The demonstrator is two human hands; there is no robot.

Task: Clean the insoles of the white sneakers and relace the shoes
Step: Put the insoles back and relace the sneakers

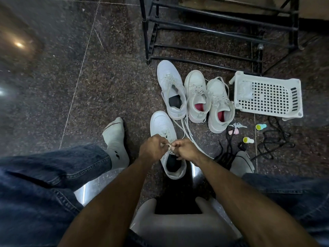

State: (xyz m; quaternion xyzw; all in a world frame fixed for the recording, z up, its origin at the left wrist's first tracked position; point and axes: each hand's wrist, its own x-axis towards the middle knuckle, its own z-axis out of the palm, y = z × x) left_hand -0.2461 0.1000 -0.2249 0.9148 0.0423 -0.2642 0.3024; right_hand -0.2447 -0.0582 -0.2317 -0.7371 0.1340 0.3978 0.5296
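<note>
A white sneaker (162, 125) with a dark insole stands on the floor between my feet, toe pointing away. My left hand (153, 148) and my right hand (185, 148) both pinch its white lace (188, 134) over the tongue, fingers curled. Loose lace ends trail off to the right of the shoe. Its matching white sneaker (170, 88) stands further away, laced, with a dark insole showing. Two more pale sneakers (196, 97) (219, 104) with pink insoles stand to the right of it.
A white plastic basket (267, 95) lies on its side at right. A black metal rack (213, 29) stands behind the shoes. Black laces (274, 139), keys (237, 125) and small yellow-capped bottles (248, 139) lie on the dark stone floor. I sit on a grey stool (178, 225).
</note>
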